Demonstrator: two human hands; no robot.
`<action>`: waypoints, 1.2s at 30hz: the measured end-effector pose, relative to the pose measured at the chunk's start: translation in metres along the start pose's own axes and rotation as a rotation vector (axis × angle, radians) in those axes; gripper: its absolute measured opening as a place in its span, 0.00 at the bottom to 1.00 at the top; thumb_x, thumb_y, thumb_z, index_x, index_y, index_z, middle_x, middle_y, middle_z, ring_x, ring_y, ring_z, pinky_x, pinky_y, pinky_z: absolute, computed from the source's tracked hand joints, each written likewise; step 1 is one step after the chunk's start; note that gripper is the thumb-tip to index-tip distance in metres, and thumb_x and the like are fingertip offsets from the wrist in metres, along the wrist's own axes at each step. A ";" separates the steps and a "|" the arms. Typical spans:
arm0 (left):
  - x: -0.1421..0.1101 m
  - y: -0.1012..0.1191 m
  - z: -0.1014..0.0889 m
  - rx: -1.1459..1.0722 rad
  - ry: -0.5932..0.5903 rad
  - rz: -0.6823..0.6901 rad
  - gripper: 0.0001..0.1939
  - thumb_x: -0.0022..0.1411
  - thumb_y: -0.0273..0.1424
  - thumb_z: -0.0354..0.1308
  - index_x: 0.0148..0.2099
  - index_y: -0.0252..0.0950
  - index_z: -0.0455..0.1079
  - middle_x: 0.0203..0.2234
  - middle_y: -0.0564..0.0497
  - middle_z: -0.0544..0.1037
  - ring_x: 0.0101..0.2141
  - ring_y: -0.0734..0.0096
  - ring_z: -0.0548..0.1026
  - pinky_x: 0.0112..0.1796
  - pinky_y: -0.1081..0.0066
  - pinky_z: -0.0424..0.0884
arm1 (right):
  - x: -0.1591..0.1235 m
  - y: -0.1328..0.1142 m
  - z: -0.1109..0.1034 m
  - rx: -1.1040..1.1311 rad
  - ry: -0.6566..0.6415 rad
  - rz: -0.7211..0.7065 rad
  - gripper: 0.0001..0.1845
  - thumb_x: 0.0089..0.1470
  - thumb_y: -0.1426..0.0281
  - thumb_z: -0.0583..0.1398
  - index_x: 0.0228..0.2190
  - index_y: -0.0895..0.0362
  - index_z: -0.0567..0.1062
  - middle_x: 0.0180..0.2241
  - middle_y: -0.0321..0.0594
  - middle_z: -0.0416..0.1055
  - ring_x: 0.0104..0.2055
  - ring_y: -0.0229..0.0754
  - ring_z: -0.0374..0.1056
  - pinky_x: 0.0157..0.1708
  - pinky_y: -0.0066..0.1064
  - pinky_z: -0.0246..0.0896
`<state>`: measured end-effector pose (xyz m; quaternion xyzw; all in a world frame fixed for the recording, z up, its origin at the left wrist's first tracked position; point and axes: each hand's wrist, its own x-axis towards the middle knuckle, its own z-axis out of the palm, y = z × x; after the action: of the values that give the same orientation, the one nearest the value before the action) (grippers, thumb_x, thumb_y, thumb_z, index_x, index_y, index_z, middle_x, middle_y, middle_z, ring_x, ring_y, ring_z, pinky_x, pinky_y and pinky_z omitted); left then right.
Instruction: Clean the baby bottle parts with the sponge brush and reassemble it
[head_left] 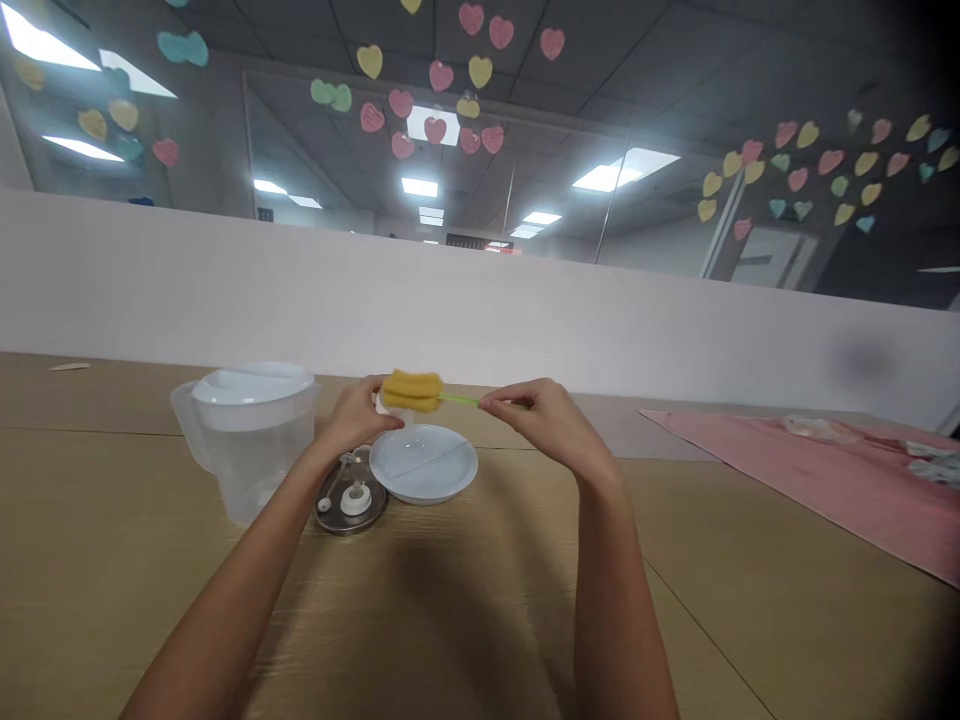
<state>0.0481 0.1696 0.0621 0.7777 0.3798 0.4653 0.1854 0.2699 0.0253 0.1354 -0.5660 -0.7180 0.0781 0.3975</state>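
A yellow sponge brush (pixel 412 390) with a thin green handle is held level above the table. My right hand (pixel 536 415) pinches the green handle at its right end. My left hand (pixel 360 412) is closed near the sponge head, around a small white object that is mostly hidden behind the sponge. Just below the hands a white plate (pixel 424 463) lies on the wooden table (pixel 480 600). A round metal lid (pixel 350 497) with a white knob lies left of the plate.
A clear plastic pitcher (pixel 251 440) with a white lid stands at the left. A pink mat (pixel 817 470) with small white items lies at the right. A white partition wall (pixel 480 300) runs along the table's far edge.
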 end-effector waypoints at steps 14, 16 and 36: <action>-0.007 0.013 0.016 0.525 0.127 0.397 0.28 0.47 0.15 0.53 0.51 0.36 0.69 0.38 0.46 0.71 0.39 0.60 0.61 0.39 0.64 0.65 | 0.016 -0.003 0.031 -0.274 0.010 0.077 0.11 0.53 0.66 0.57 0.29 0.54 0.80 0.34 0.38 0.77 0.34 0.39 0.69 0.30 0.26 0.56; -0.008 0.017 0.020 0.502 0.109 0.402 0.26 0.48 0.17 0.54 0.51 0.36 0.69 0.38 0.46 0.71 0.39 0.60 0.62 0.40 0.64 0.65 | 0.020 -0.005 0.043 -0.337 0.012 0.062 0.12 0.54 0.66 0.56 0.31 0.54 0.80 0.33 0.39 0.77 0.33 0.39 0.69 0.29 0.25 0.55; -0.011 0.003 0.042 0.903 0.030 0.345 0.25 0.52 0.13 0.46 0.48 0.37 0.69 0.46 0.42 0.69 0.47 0.55 0.64 0.41 0.59 0.60 | 0.001 0.023 -0.020 -0.314 -0.088 0.276 0.13 0.51 0.64 0.57 0.30 0.57 0.79 0.25 0.39 0.72 0.25 0.36 0.63 0.25 0.25 0.53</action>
<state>0.0824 0.1614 0.0368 0.8253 0.4119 0.2890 -0.2561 0.3004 0.0272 0.1368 -0.7099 -0.6538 0.0437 0.2584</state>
